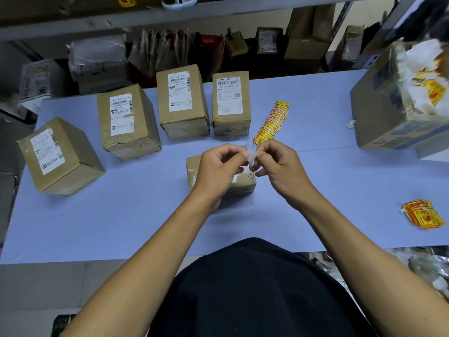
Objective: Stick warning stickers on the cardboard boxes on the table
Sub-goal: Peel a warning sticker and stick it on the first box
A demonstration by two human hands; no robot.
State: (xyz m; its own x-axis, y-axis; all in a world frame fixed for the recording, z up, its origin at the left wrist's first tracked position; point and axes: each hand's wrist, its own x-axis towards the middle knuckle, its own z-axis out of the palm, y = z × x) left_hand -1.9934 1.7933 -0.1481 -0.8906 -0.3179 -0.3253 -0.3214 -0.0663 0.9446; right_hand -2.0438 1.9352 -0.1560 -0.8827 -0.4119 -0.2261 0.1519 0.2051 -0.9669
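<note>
Right now both hands meet just above the small brown cardboard box [243, 184] at the centre of the pale blue bench [121, 220]. The left hand [216, 166] and the right hand [279, 166] each pinch a scrap of white backing paper [252, 159] between thumb and fingertips, and a long strip of yellow-and-red warning stickers [272, 122] trails away from the right hand toward one o'clock.

Judging by the grip, a sticker is being peeled free. The risk lies there: the thin sticker could curl and stick to itself or to a finger, or tear if the backing is pulled unevenly. The dangling strip could also drag on the bench and snag. Once free, it might land crooked or wrinkled on the box top, which the hands largely hide.

The stickers are small yellow rectangles with red print, overlapping along the strip; the wording is too small to read. A loose heap of the same stickers [424, 215] lies at three o'clock near the bench edge.

Four taller brown cardboard boxes with white shipping labels wait unmarked: one tilted at nine o'clock [60, 156], one at ten [126, 120], one at eleven [182, 100] and one at twelve [230, 103]. A large carton [379, 113] holding paper scraps sits at two o'clock.
</note>
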